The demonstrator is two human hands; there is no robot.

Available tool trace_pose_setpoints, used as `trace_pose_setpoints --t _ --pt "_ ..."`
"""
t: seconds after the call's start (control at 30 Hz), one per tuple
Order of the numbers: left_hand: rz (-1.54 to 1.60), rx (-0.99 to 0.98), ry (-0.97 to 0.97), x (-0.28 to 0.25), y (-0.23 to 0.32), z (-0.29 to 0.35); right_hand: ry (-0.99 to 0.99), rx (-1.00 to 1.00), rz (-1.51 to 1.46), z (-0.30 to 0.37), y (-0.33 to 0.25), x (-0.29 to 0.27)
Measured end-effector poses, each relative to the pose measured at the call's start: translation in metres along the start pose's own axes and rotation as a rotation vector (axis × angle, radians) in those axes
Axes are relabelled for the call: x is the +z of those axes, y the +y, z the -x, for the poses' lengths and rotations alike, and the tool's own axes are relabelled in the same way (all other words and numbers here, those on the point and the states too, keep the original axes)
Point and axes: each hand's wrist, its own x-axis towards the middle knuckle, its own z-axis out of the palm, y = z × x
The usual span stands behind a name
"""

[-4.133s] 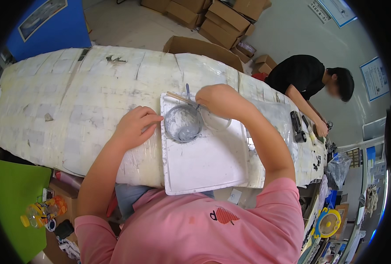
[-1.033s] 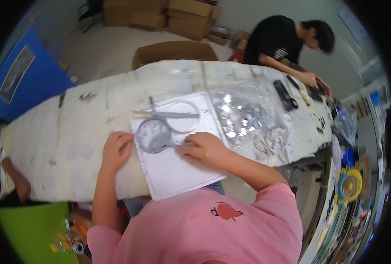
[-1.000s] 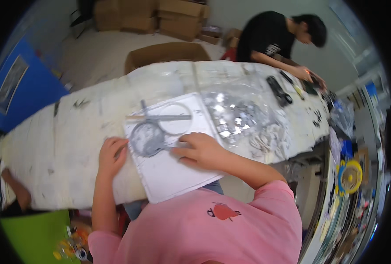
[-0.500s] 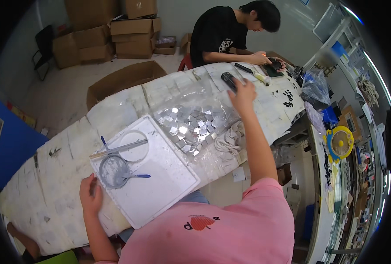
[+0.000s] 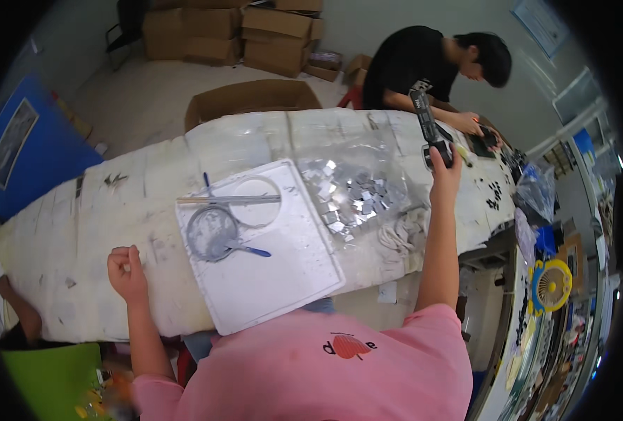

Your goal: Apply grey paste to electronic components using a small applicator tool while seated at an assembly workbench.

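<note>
My right hand (image 5: 443, 165) is closed around the lower part of a black jointed handheld device (image 5: 422, 116), lifted above the table's far right. Its long upper section points away from me; its exact kind is unclear. My left hand (image 5: 128, 274) is curled in a loose fist over the table's left part, with nothing visible in it. Between my arms lies a white tray (image 5: 283, 281) with a round grey-smeared dish (image 5: 212, 234), a blue-tipped tool (image 5: 255, 251), a white ring-shaped lid (image 5: 273, 210) and thin sticks (image 5: 227, 200).
Small shiny square tiles (image 5: 357, 200) lie on clear plastic right of the tray, near a crumpled cloth (image 5: 404, 231). A co-worker in black (image 5: 410, 67) works at the far right, near small black pieces (image 5: 494, 195). An open cardboard box (image 5: 255, 95) stands behind the table.
My right hand has picked the black device up off the table and raised it. My left hand has moved left, away from the tray, and curled. The view has shifted.
</note>
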Motion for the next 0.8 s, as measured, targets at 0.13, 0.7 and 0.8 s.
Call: trace_pose_setpoints --t 0.13,0.7,0.8 --pt "-0.277 0.584 -0.137 -0.020 0.103 0.008 -0.338 -0.091 -0.174 0.098 -0.090 0.052" --pt "-0.184 0.108 -0.650 0.020 0.136 0.040 -0.542 -0.610 0.075 0.155 -0.097 0.095" --pt "0.052 -0.239 -0.470 -0.011 0.098 0.057 -0.339 -0.108 0.046 0.114 -0.068 0.065"
